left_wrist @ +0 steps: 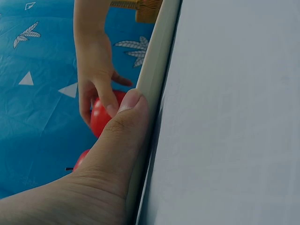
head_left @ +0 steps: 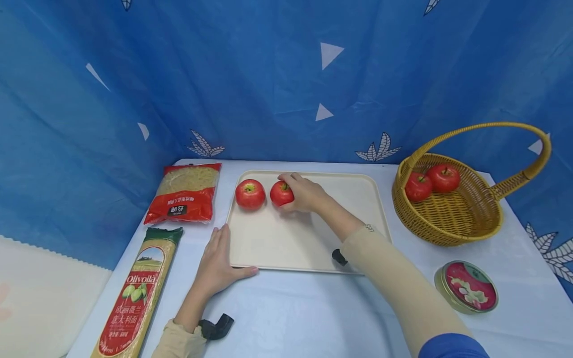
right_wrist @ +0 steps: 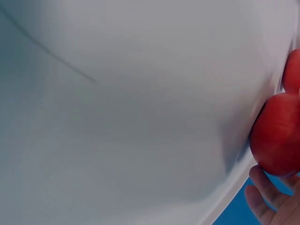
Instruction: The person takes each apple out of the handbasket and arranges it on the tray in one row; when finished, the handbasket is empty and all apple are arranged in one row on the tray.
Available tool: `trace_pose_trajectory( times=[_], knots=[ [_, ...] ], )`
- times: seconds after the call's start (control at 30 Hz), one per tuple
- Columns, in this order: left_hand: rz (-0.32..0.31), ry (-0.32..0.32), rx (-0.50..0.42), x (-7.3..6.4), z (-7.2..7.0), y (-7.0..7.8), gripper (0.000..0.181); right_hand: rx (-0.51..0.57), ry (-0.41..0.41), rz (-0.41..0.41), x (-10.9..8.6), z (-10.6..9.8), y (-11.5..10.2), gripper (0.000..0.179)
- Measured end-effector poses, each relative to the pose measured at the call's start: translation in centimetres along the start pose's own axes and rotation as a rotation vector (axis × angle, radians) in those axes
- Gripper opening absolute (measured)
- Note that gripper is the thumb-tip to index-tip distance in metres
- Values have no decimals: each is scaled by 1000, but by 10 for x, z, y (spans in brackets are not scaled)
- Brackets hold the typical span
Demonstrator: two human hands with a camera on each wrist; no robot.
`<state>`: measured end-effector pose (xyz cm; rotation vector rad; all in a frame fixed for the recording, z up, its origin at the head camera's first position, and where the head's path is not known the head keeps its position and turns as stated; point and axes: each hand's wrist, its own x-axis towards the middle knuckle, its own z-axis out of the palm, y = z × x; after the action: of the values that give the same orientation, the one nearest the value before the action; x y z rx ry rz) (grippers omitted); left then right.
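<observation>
Near the back left of a cream tray [head_left: 331, 219], my right hand [head_left: 308, 194] grips a red apple [head_left: 277, 195] from its right side, thumb in front and fingers behind. Another red apple [head_left: 249, 195] sits just left of it on the tray. In the right wrist view the gripped apple [right_wrist: 277, 136] shows close over the tray surface, fingertips below it. My left hand [head_left: 217, 263] rests at the tray's front left corner, fingers stretched along the left side. In the left wrist view its thumb [left_wrist: 124, 126] lies along the tray rim [left_wrist: 157, 61].
A wicker basket [head_left: 447, 233] with a tall handle stands at the right, two red apples [head_left: 443, 178] inside. In front of it is a round tin [head_left: 467, 288]. At the left lie a red pasta bag [head_left: 183, 196] and a long spaghetti pack [head_left: 134, 293]. A blue curtain [head_left: 268, 89] hangs behind.
</observation>
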<state>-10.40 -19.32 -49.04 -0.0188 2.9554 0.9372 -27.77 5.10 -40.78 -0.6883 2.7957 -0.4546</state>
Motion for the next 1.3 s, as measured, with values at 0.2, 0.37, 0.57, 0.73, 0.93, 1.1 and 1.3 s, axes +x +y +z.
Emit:
trace_pose_trajectory(
  times=[0.2,0.37,0.57,0.73,0.93,1.1,1.3],
  knots=[
    [-7,-8,7,0,-1,0,143,-26,51,-34,-9,-9,-1,93],
    [-12,-15,4,-1,-3,2,143,-52,123,-83,-29,-27,-1,94],
    [-10,-13,5,-1,-3,2,143,-85,174,-117,-69,-55,6,92],
    [-17,-20,15,-1,-2,2,143,-72,171,-100,-106,-80,16,94],
    [-15,-21,10,0,-1,1,143,-38,204,-55,-148,-98,44,96],
    [-21,-30,4,0,-2,2,143,18,247,-24,-178,-107,81,94],
    [-29,-37,4,0,-3,3,144,53,233,106,-203,-118,125,100]
  ],
)
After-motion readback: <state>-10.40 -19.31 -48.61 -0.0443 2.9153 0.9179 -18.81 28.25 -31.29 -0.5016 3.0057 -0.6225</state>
